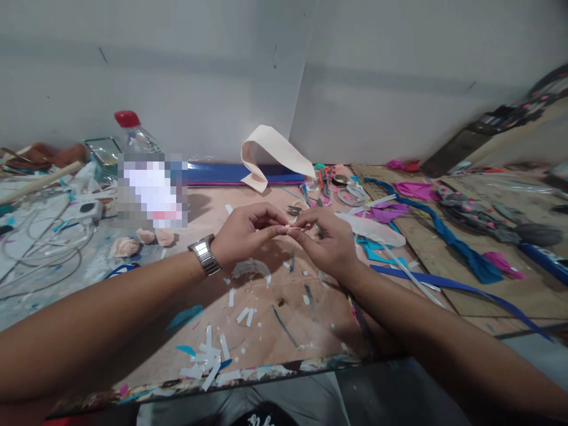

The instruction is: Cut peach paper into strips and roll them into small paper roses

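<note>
My left hand (pixel 255 231), with a metal watch (pixel 206 254) on its wrist, is closed in a pinch above the middle of the worktable. Opposite it, my right hand (pixel 326 239) pinches too, and the fingertips of both nearly meet. Between them sits a small pale piece (pixel 289 227), mostly covered by the fingers; its kind cannot be made out. Behind the hands a wide cream strip (pixel 277 148) stands curled. Just right of my right hand lies a white translucent oval piece (pixel 377 229).
Cream fabric-like flowers (pixel 125 247) lie at left near a red-capped bottle (pixel 137 136). White scraps (pixel 210 355) litter the table's front. Blue sheets (pixel 213 174) rest against the wall. At right are blue ribbon (pixel 444 231), pink pieces (pixel 415 190) and cardboard (pixel 479 296).
</note>
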### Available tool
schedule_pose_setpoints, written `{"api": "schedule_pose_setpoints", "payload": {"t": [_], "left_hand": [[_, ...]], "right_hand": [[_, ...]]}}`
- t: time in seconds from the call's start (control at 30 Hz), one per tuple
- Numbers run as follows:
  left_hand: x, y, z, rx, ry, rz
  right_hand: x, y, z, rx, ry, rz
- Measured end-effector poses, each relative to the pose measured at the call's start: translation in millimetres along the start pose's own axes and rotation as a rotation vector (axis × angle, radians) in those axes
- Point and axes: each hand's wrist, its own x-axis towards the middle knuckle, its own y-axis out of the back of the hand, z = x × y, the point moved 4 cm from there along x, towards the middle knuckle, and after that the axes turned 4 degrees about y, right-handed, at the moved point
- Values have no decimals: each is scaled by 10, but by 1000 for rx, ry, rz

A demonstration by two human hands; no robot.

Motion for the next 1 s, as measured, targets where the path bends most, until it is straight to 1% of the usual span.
{"api": "schedule_pose_setpoints", "payload": {"t": [0.13, 0.2, 0.43, 0.63, 0.8, 0.9, 1.0], "left_hand": [[2, 11, 24, 83, -21, 15], [2, 12, 20, 79, -8, 10], [-10, -28, -47, -74, 62, -47], [-18, -64, -113, -226, 159, -121], [-25, -103, -99, -251, 192, -147], [-30, -130, -74, -250, 176, -153], [-35, -129, -48, -194, 116, -118]], "right_hand": [[-11, -12, 33, 20, -21, -14], [-15, -15, 46, 21, -25, -20], [-7, -6, 51, 12, -13, 9], [10, -13, 29, 8, -15, 13], [10, -23, 35, 14, -36, 4], [14, -23, 37, 20, -39, 0], [21, -17, 29, 26, -16, 2]]}}
